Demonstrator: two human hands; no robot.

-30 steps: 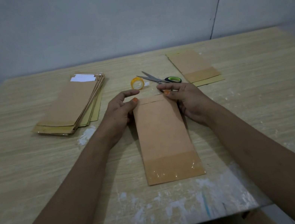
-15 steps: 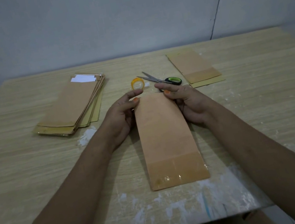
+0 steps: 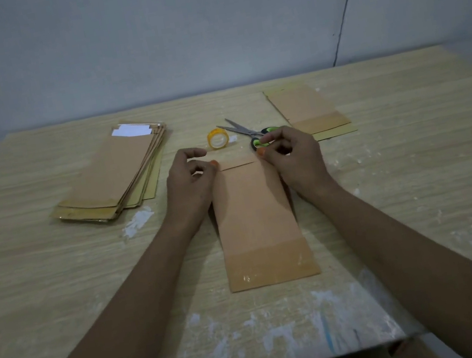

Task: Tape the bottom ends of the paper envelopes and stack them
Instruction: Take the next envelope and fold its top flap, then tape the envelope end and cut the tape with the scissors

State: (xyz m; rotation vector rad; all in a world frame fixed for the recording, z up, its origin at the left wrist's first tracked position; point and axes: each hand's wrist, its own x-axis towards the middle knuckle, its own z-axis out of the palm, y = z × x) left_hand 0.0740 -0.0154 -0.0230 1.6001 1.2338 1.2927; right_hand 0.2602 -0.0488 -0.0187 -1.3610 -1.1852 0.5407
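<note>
A brown envelope (image 3: 259,222) lies flat at the middle of the counter (image 3: 417,178), its taped bottom end toward the near edge. The left hand (image 3: 193,183) and right hand (image 3: 294,157), fingers curled, pinch its far corners. A tape roll (image 3: 218,138) and scissors (image 3: 247,132) lie just beyond.

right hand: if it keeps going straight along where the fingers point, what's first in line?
Probably the scissors: the right hand points away from the person and its fingertips already overlap the green handle. Whether they touch it is unclear.
</note>
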